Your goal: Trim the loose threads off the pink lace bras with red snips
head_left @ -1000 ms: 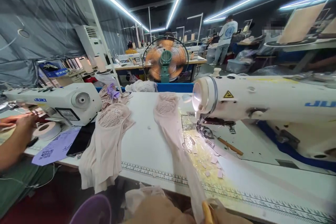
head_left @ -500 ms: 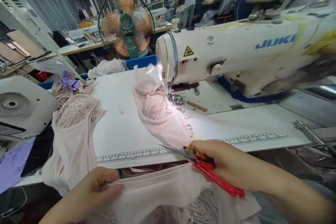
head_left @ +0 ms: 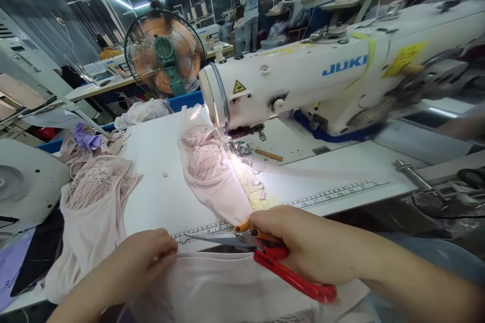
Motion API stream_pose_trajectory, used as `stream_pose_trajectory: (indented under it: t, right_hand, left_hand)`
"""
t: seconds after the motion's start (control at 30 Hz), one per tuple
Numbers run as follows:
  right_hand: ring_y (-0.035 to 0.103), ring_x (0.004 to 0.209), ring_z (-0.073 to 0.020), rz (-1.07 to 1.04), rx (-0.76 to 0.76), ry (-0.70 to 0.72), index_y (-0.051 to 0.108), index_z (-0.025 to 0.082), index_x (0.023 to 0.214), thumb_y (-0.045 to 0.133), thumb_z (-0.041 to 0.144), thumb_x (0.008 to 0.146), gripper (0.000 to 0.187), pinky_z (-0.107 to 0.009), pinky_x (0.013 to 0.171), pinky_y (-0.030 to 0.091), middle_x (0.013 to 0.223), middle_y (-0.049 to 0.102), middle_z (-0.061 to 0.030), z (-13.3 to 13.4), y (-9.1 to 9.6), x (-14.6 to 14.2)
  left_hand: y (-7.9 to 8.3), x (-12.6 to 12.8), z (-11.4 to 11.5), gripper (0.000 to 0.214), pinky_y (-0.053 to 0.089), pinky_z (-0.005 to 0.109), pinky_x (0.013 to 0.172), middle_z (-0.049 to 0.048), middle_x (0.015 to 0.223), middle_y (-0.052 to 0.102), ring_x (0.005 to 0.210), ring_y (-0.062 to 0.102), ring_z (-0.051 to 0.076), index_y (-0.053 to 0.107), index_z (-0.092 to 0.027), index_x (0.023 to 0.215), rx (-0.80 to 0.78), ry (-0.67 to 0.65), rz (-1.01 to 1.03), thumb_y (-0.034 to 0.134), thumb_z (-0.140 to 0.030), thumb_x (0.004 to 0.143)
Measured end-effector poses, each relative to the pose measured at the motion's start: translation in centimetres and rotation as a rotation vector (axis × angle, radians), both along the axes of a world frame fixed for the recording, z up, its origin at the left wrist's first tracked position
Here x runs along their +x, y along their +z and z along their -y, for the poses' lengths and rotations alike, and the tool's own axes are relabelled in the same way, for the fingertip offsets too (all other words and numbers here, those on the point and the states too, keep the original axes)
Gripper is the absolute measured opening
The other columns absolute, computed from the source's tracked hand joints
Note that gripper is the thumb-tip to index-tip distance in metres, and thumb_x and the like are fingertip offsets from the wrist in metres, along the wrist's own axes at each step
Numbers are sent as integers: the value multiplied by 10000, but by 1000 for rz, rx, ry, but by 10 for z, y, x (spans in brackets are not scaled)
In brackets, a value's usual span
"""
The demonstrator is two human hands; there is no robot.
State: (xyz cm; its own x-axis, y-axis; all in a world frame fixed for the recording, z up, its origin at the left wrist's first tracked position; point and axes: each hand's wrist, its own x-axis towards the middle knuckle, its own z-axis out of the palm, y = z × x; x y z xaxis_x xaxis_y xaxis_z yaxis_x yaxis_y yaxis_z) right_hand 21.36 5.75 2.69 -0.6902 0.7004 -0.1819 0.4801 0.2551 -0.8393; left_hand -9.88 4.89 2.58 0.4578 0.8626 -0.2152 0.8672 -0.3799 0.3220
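My left hand [head_left: 142, 257] is closed, pinching the top edge of a pale pink fabric piece [head_left: 223, 287] stretched across my lap at the table's front edge. My right hand [head_left: 306, 250] grips red-handled thread snips [head_left: 280, 265], whose blades point left along the fabric's upper edge toward my left hand. A pink lace garment [head_left: 210, 174] runs from under the needle of the white Juki sewing machine [head_left: 303, 81] down to my hands.
Another pink lace garment [head_left: 94, 207] lies draped over the table's left front edge. A second sewing machine [head_left: 26, 181] stands at far left. An orange fan [head_left: 164, 55] stands behind the table [head_left: 159, 156]. Small fabric scraps [head_left: 257, 189] lie near the needle. A person stands far back.
The view has dropped from the table to my lap. Both hands came into view holding the pink fabric and snips, and the snips have shifted left along the fabric edge.
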Motion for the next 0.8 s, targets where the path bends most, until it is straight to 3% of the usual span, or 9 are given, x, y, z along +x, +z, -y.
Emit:
stream_pose_trajectory:
  t: [0.13, 0.2, 0.27, 0.37, 0.47, 0.6, 0.8]
  right_hand:
    - [386, 547, -102, 13, -9, -8, 423, 208, 679, 604, 3, 708, 275, -201, 457, 283, 622, 442, 81, 0, -6, -9]
    - [389, 542, -104, 20, -11, -2, 402, 206, 654, 620, 24, 706, 289, -202, 448, 279, 614, 448, 76, -2, -5, -12]
    - [388, 538, -110, 30, -19, 14, 381, 207, 636, 624, 54, 709, 297, -206, 442, 280, 609, 454, 67, -6, -3, -12]
    - [400, 550, -119, 33, -36, 32, 385, 208, 640, 621, 61, 692, 284, -215, 447, 284, 620, 462, 57, -15, -3, -7]
    - [448, 525, -104, -17, -107, 54, 400, 207, 662, 546, 13, 695, 244, -196, 440, 337, 614, 497, 66, -23, -6, -1]
    - [496, 470, -98, -87, -194, 91, 412, 211, 696, 530, 38, 741, 213, -180, 411, 387, 542, 504, 89, -27, -8, -1]
    - [414, 489, -89, -41, -93, 69, 454, 192, 658, 604, 64, 763, 223, -164, 384, 271, 523, 408, 87, -28, -2, -4]
  left_hand:
    - [-2, 68, 7, 266, 483, 266, 842, 40, 996, 689, 927, 628, 189, 636, -239, 1050, -90, -138, 317, 464, -188, 853]
    - [-10, 93, 17, 267, 476, 280, 849, 38, 971, 686, 919, 618, 197, 626, -228, 1039, -144, -122, 492, 483, -144, 830]
    - [-22, 105, 24, 205, 478, 276, 815, 42, 935, 679, 869, 608, 191, 626, -209, 970, -233, -7, 644, 488, -139, 836]
    - [-42, 105, 26, 17, 458, 240, 687, 34, 817, 638, 746, 563, 163, 599, -180, 807, -335, 240, 838, 583, -187, 808]
    - [-53, 97, 22, 193, 380, 203, 561, 3, 687, 571, 623, 485, 120, 559, -165, 717, -498, 389, 1022, 694, -293, 767]
    - [-51, 94, 17, 270, 386, 213, 631, 26, 750, 603, 694, 511, 126, 575, -143, 709, -692, 415, 1145, 742, -350, 757]
    - [-47, 100, 15, 261, 367, 196, 621, 0, 714, 594, 667, 502, 103, 582, -140, 666, -737, 450, 1275, 782, -296, 726]
